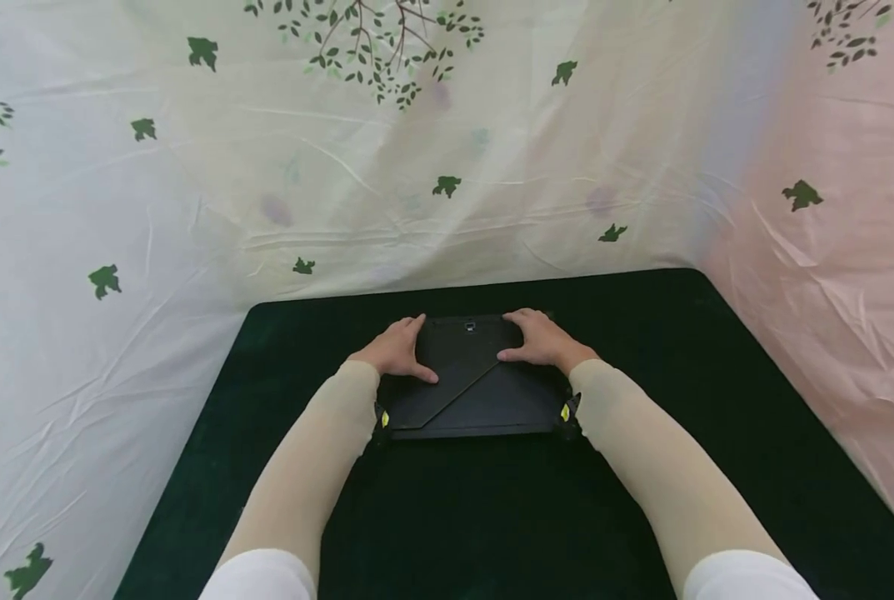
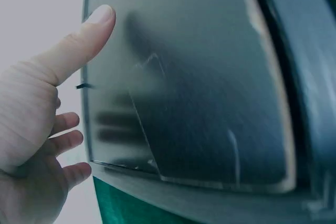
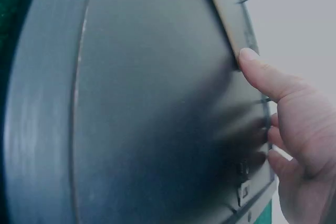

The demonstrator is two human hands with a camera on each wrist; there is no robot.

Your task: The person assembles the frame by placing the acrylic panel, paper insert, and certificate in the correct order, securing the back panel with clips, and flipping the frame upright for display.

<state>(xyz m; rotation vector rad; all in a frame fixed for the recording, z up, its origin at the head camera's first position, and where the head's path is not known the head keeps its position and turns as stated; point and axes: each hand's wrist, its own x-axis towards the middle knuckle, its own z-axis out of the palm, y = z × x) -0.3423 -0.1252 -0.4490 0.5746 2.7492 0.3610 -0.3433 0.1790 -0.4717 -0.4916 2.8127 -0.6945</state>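
Black panel (image 1: 484, 408) is between both hands, over the dark green surface (image 1: 447, 508), toward its far side, with a small metal fitting (image 1: 470, 327) near the panel's far edge. The left hand (image 1: 396, 346) has its fingers uncurled at the left edge, thumb extended over the panel's face. The right hand (image 1: 544, 337) mirrors it, fingers loosely straight, thumb touching a slanting strip (image 3: 221, 22).

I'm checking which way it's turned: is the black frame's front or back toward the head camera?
Back: the frame shows its dark backing, with a small fitting near the far edge.
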